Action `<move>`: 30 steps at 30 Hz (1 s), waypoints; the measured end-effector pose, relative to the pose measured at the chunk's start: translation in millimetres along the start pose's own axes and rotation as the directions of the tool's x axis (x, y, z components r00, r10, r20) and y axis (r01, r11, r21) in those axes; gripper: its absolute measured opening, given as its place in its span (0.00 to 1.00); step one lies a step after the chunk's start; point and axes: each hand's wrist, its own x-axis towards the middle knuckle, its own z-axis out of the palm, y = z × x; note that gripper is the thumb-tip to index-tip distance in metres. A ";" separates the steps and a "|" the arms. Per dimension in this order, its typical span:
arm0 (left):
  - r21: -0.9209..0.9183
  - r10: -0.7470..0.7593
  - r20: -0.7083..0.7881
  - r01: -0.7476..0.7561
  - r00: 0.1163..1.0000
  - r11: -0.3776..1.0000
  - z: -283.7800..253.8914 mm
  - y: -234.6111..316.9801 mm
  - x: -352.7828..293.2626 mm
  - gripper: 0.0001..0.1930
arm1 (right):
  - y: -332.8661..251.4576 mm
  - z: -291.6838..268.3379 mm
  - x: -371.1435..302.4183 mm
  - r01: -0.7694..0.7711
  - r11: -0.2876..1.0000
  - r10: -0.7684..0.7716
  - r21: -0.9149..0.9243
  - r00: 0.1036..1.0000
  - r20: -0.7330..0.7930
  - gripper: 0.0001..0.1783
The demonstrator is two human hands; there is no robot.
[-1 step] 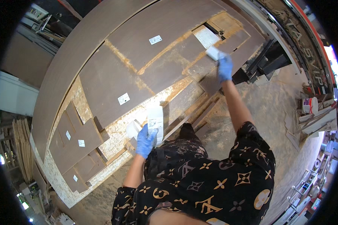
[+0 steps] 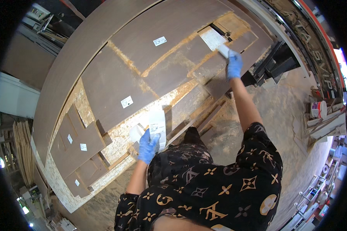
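My left hand [image 2: 147, 147], in a blue glove, is closed on a strip of white printed labels [image 2: 157, 125]. A white roll [image 2: 135, 133] sits against the same hand, and the strip hangs over the board's near edge. My right hand [image 2: 234, 65], also gloved in blue, is stretched out over the far right of the large brown board [image 2: 135, 34]. It grips a small white flat piece [image 2: 223, 50], whose exact kind I cannot make out. This piece is beside a white rectangular patch [image 2: 213, 39] set among sawdust-lined cuts. Several white labels, one [image 2: 159, 41] farther back, are stuck on the cut panels.
Smaller cut panels [image 2: 79, 134] lie at the left over a speckled chipboard sheet [image 2: 117, 143]. A machine beam [image 2: 285, 34] borders the right end, with black parts [image 2: 273, 61] beneath. A white bucket [image 2: 318, 109] and board offcuts stand at right on the dusty floor [image 2: 273, 111].
My right hand has shifted slightly away from me and to the right, bringing the white piece nearer the white patch. The label strip in my left hand has swung a little left.
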 end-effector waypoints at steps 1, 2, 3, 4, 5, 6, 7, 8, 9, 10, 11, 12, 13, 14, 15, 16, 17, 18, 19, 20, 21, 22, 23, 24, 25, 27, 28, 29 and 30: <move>-0.019 -0.002 -0.025 0.001 1.000 1.000 -4.4 -6.3 -0.4 0.19 | 16.8 -7.0 29.1 0.126 0.976 -0.151 -0.176 0.979 -0.137 0.14; -0.055 -0.017 -0.061 0.013 0.998 0.998 -5.5 -13.0 -1.9 0.19 | 18.6 -4.0 45.3 0.133 0.984 -0.151 -0.122 0.976 -0.155 0.14; -0.084 -0.034 -0.095 0.026 0.995 0.996 -7.6 -16.9 -4.8 0.19 | 24.1 3.2 49.7 0.122 0.977 -0.146 -0.174 0.981 -0.130 0.14; -0.114 -0.051 -0.125 0.036 0.991 0.993 -8.6 -20.4 -5.0 0.18 | 29.4 8.0 52.5 0.113 0.967 -0.140 -0.227 0.984 -0.108 0.13; -0.096 -0.037 -0.136 0.024 0.990 0.995 -7.7 -25.3 -2.7 0.18 | 33.9 11.2 55.2 0.105 0.954 -0.135 -0.281 0.987 -0.091 0.13; -0.068 -0.016 -0.135 0.007 0.991 0.998 -7.5 -27.7 2.4 0.18 | 48.0 20.9 52.4 -0.002 0.994 -0.006 -0.106 0.997 -0.077 0.08; -0.045 0.003 -0.137 -0.009 0.991 0.999 -7.0 -27.0 5.7 0.18 | 65.5 31.0 38.8 0.100 0.949 -0.115 -0.298 0.993 -0.033 0.08; -0.165 -0.120 -0.062 0.108 0.991 0.980 -7.3 -24.2 11.2 0.20 | 75.7 43.1 18.0 0.202 0.855 -0.212 -0.478 0.977 0.033 0.07; -0.177 -0.195 -0.004 0.191 0.981 0.966 -5.2 -27.5 18.0 0.20 | 49.7 74.7 -31.9 0.208 0.968 -0.199 -0.139 0.977 0.078 0.02; -0.175 -0.251 0.075 0.261 0.965 0.949 -2.3 -28.3 34.2 0.21 | 42.5 83.4 -68.1 -0.116 0.988 0.089 0.100 0.965 0.247 0.02; -0.258 -0.235 0.133 0.263 0.963 0.930 5.4 -28.2 49.2 0.22 | 29.9 92.3 -104.9 -0.106 0.993 0.081 0.056 0.936 0.343 0.02; -0.335 -0.218 0.189 0.271 0.957 0.902 13.1 -26.5 63.6 0.22 | 14.6 94.5 -130.1 -0.092 0.996 0.075 0.019 0.900 0.430 0.02; -0.504 -0.121 0.194 0.205 0.973 0.839 26.3 -23.4 76.3 0.23 | -8.2 91.9 -137.2 -0.100 0.989 0.043 0.110 0.902 0.431 0.02; -0.534 -0.144 0.267 0.271 0.953 0.801 32.3 -15.9 93.8 0.24 | -38.4 84.4 -136.0 -0.100 0.976 0.010 0.196 0.909 0.417 0.03; -0.562 -0.167 0.317 0.327 0.933 0.760 44.0 4.8 107.6 0.24 | -54.7 72.7 -132.4 -0.100 0.957 -0.014 0.271 0.920 0.392 0.04; -0.579 -0.170 0.383 0.380 0.908 0.721 54.4 2.5 124.0 0.24 | -58.2 60.5 -124.6 -0.123 0.960 0.017 0.252 0.923 0.384 0.04; -0.590 -0.165 0.453 0.433 0.876 0.681 65.8 -0.6 142.8 0.24 | -58.1 43.2 -108.6 -0.140 0.963 0.045 0.232 0.928 0.370 0.05; -0.558 -0.173 0.479 0.451 0.861 0.697 79.6 6.3 159.1 0.24 | -55.8 26.0 -91.7 -0.152 0.965 0.070 0.212 0.933 0.352 0.06; -0.529 -0.181 0.499 0.464 0.847 0.711 93.9 13.6 173.1 0.24 | -50.0 10.4 -77.4 -0.121 0.986 0.079 0.115 0.945 0.317 0.07; -0.493 -0.177 0.504 0.450 0.845 0.744 109.6 15.9 188.3 0.23 | -44.3 -6.0 -63.4 -0.088 0.996 0.081 0.012 0.957 0.279 0.08; -0.483 -0.165 0.513 0.442 0.842 0.756 123.4 14.7 202.7 0.22 | -40.6 -18.3 -53.3 -0.058 0.994 0.079 -0.092 0.966 0.245 0.09; -0.473 -0.154 0.521 0.435 0.839 0.766 136.2 15.2 214.8 0.22 | -41.1 -27.1 -47.8 -0.113 0.990 0.126 -0.081 0.975 0.182 0.10; -0.466 -0.143 0.527 0.426 0.838 0.776 147.1 15.3 225.2 0.22 | -42.2 -34.6 -43.7 -0.165 0.984 0.172 -0.067 0.978 0.121 0.11; -0.407 -0.158 0.525 0.409 0.837 0.817 156.2 25.4 231.8 0.20 | -41.8 -43.5 -39.9 -0.218 0.975 0.220 -0.048 0.974 0.051 0.12; -0.409 -0.212 0.487 0.436 0.847 0.802 164.1 38.9 231.7 0.20 | -41.8 -52.6 -38.2 -0.234 0.972 0.234 -0.008 0.971 0.056 0.12; -0.424 -0.317 0.402 0.482 0.859 0.767 176.7 61.5 231.0 0.19 | -42.9 -67.1 -39.9 -0.263 0.962 0.258 0.071 0.963 0.076 0.14; -0.519 -0.269 0.410 0.466 0.871 0.717 180.3 48.4 237.6 0.18 | -42.3 -69.0 -41.9 -0.267 0.958 0.258 0.106 0.962 0.089 0.14; -0.506 -0.166 0.307 0.309 0.937 0.805 182.6 34.5 242.2 0.18 | -43.8 -69.4 -43.1 -0.261 0.959 0.250 0.111 0.963 0.105 0.14; -0.474 -0.049 0.207 0.143 0.977 0.869 184.4 23.5 244.8 0.18 | -46.0 -68.5 -42.8 -0.253 0.961 0.240 0.114 0.963 0.120 0.15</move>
